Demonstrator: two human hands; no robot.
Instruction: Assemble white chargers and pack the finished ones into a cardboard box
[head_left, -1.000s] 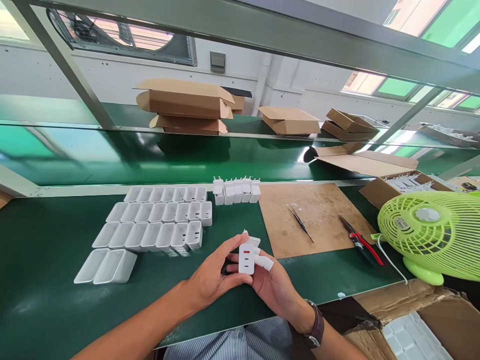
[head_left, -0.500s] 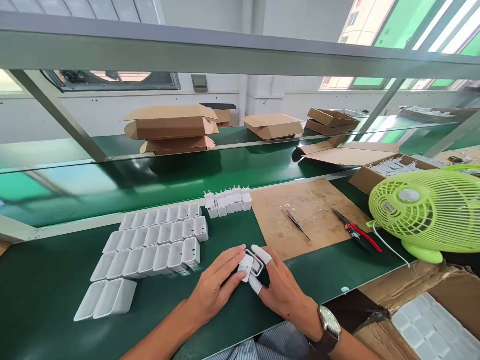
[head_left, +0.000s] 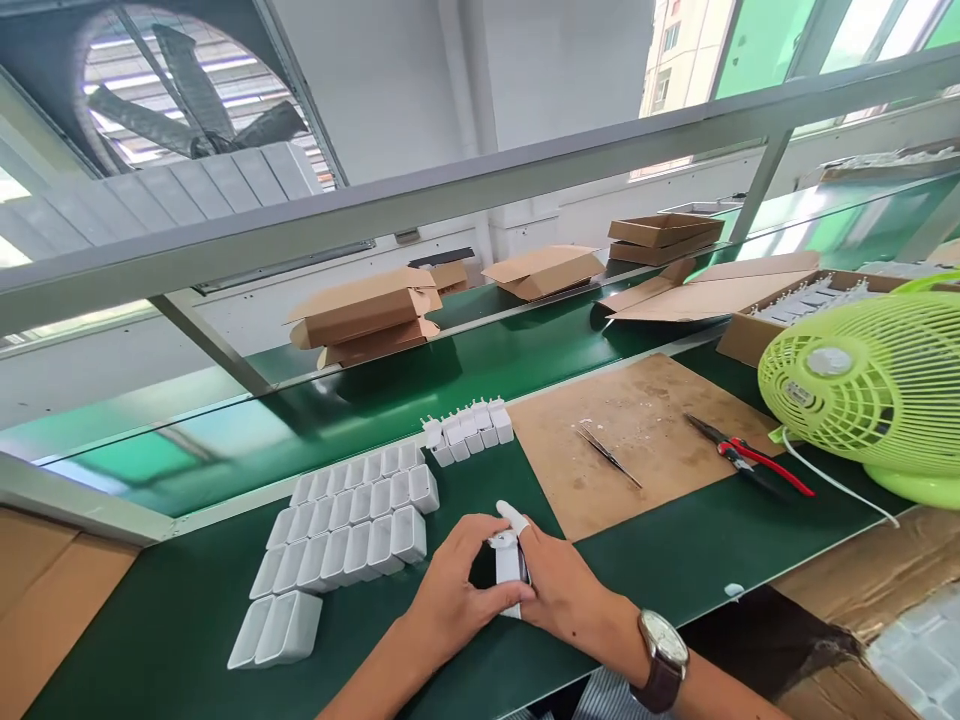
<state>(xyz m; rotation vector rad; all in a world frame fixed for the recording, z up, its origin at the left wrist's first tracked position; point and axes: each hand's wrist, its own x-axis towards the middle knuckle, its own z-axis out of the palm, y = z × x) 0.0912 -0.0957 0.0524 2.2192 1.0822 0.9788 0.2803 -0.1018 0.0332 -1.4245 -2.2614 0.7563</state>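
Fingers of the left hand (head_left: 454, 585) and right hand (head_left: 566, 585) closed around a small white charger housing (head_left: 508, 565), clamping it from both sides just above the bench. Its longer axis appeared to run away from the wearer, with the narrow end by the fingertips. Neither hand was nearer: the left thumb (head_left: 501, 598) pressed across its near part, while the right palm flanked its right side. The right index finger, in a white finger cot (head_left: 513, 516), reached past its far end; the right hand's lower fingers were hidden, so their exact grip could not be told. Rows of open white housings (head_left: 409, 535) stood to the left, pronged plug pieces (head_left: 471, 432) beyond, and tweezers (head_left: 609, 457) rested to the right on a brown board (head_left: 574, 505).
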